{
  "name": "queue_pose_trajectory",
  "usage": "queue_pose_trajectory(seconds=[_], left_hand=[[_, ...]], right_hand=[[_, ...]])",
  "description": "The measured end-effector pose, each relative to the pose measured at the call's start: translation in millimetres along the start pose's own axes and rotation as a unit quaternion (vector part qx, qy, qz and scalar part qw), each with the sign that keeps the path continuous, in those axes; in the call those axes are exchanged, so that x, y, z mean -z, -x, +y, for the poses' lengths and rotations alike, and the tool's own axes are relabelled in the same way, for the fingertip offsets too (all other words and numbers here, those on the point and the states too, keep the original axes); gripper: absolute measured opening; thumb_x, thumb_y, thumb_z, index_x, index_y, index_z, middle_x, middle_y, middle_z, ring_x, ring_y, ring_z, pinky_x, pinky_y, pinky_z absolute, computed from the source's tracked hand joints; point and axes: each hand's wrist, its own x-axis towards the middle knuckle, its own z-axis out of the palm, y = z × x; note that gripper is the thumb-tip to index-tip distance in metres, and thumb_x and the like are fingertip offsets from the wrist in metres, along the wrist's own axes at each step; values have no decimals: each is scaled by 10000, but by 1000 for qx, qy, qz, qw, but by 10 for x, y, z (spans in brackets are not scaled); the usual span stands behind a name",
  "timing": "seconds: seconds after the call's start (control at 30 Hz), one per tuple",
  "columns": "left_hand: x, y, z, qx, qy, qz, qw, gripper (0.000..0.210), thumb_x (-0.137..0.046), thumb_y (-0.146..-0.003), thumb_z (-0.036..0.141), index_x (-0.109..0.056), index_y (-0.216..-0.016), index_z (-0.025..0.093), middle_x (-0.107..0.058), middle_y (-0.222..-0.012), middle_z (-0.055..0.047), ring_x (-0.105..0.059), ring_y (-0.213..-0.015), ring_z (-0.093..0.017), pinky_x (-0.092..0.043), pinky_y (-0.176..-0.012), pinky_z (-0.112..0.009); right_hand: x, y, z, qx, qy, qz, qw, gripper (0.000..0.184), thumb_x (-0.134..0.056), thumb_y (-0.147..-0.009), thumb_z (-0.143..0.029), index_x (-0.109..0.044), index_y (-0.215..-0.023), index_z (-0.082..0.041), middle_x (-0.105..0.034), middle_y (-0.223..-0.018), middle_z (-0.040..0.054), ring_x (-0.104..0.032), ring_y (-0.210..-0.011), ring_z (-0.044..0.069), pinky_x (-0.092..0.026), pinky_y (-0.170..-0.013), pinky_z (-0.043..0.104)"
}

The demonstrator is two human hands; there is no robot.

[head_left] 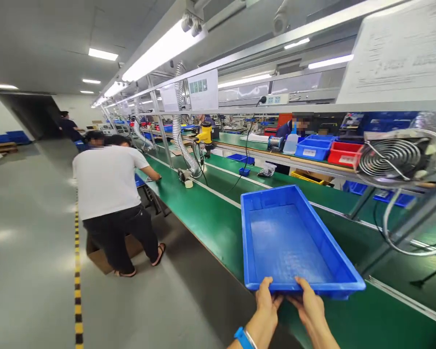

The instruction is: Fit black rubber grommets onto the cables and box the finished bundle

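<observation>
A large blue plastic tray point(287, 242) with nothing in it is tilted over the green workbench point(210, 220). My left hand point(267, 303) grips its near rim toward the left, thumb on top and fingers underneath. Beside it, my right hand point(308, 303) is closed on the same rim in the same way. The fingers below the tray are partly hidden. A blue band point(242, 337) circles my left wrist. Whether the tray's underside touches the bench cannot be made out.
A person in a white shirt point(107, 179) bends over the bench at left, above a cardboard box point(100, 254). A metal fan point(390, 157) juts in at right. Blue bins point(312, 149) and a red bin point(344, 154) line the shelf. A flexible duct point(178, 131) hangs to the bench.
</observation>
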Motion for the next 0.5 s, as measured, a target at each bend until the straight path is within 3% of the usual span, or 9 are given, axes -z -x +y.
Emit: queue_pose_trajectory(seconds=[0.1, 0.2, 0.33, 0.5], left_hand=[[-65, -472, 566, 35, -89, -44, 994, 449, -626, -732, 399, -545, -1068, 113, -604, -1130, -196, -670, -855, -313, -555, -691, -469], [91, -1007, 1165, 12, -179, -35, 983, 447, -652, -715, 350, -563, -1071, 94, -596, -1162, -219, -675, -891, -308, -549, -739, -461], [493, -1798, 2180, -119, -308, 95, 939, 398, -565, -756, 196, -522, -1140, 104, -546, -1273, -186, -568, -1144, -250, -457, -951, -356], [850, -2625, 3537, -244, -434, 282, 820, 416, -497, -764, 188, -537, -1168, 93, -426, -1405, -176, -344, -1351, -256, -269, -1111, -326]], right_hand=[[-590, -378, -262, 3, -12, 56, 998, 321, -699, -781, -296, -548, -1016, -138, -602, -776, -10, -590, -630, 126, -563, -577, 299], [-1096, -834, -555, 4, -18, 81, 997, 175, -600, -882, -250, -558, -1005, -132, -585, -855, 2, -579, -667, 100, -534, -584, 249], [-1764, -1564, -920, 5, -14, 80, 997, 199, -584, -897, -254, -552, -1056, -139, -584, -925, 18, -585, -723, 113, -535, -612, 261], [-2848, -2555, -1284, -5, 13, 61, 998, 218, -575, -905, -283, -558, -1068, -139, -587, -964, 32, -588, -755, 123, -535, -632, 272]])
